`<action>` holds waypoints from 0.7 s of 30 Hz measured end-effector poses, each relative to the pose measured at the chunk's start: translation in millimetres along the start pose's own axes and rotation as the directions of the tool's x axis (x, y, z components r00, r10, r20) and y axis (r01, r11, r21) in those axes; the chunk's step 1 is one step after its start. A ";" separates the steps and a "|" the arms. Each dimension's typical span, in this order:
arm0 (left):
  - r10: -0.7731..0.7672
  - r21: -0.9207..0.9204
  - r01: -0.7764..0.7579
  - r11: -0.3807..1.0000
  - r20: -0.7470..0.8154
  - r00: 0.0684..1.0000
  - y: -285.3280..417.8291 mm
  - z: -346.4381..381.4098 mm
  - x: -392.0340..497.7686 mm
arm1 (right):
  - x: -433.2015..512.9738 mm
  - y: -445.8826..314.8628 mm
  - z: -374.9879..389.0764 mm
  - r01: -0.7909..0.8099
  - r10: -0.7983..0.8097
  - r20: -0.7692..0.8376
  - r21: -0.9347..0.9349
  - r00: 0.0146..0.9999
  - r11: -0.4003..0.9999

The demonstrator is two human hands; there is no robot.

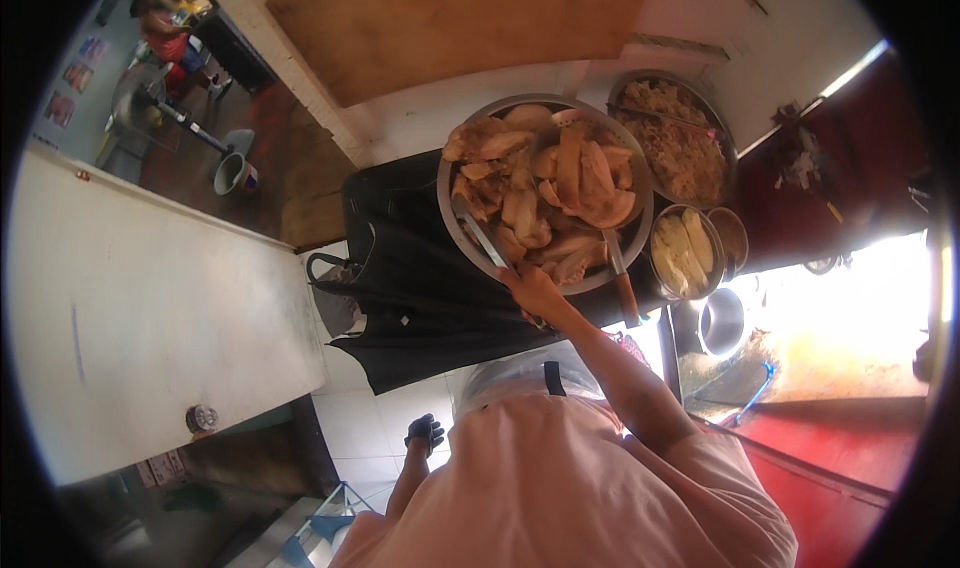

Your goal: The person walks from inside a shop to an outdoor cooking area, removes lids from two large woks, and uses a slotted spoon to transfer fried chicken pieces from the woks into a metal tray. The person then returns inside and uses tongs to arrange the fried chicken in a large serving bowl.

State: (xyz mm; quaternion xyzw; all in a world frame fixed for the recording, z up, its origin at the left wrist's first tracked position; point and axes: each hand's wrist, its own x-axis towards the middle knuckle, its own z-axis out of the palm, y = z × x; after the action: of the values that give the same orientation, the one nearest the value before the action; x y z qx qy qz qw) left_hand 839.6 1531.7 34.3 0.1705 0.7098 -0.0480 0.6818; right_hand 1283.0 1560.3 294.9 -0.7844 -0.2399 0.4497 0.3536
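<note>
My right hand (534, 292) grips a long metal utensil (486, 239); its far end reaches into a large metal basin (445, 227). Pale brown pieces of meat (525, 212) fill the basin. On top of them rests a perforated skimmer (636, 144), itself loaded with meat, and its wooden handle (625, 296) sticks out over the rim toward me. My left hand (425, 433), in a black glove, hangs low at my side above the tiled floor. Its fingers are slightly apart and hold nothing visible.
A black cloth (420, 268) drapes the table under the basin. Beside it stand a pan of shredded food (675, 152) and a bowl of pale yellow pieces (684, 249). A white door (165, 290) is at left; beyond it are a fan (142, 103), a bucket (234, 173) and another person (166, 37).
</note>
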 end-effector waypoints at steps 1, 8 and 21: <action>0.022 -0.010 -0.022 1.000 -0.014 1.000 7.7 1.6 -0.1 | 4.8 3.4 1.7 -0.012 0.012 -0.005 -0.013 1.000 1.000; 0.251 -0.156 -0.252 0.955 -0.031 0.968 69.0 42.4 -7.1 | -15.6 52.8 -30.1 0.017 -0.022 0.126 0.036 0.992 0.999; 0.115 -0.072 -0.112 0.991 0.041 0.993 -12.4 109.2 23.0 | -107.4 58.8 -135.5 -0.055 -0.011 0.215 0.298 0.976 0.953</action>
State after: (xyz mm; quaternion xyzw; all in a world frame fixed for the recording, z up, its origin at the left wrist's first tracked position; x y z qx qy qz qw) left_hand 939.4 1491.3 2.4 0.1855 0.6847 0.0117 0.7047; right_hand 1353.5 1402.5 354.0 -0.6706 -0.1960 0.5670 0.4364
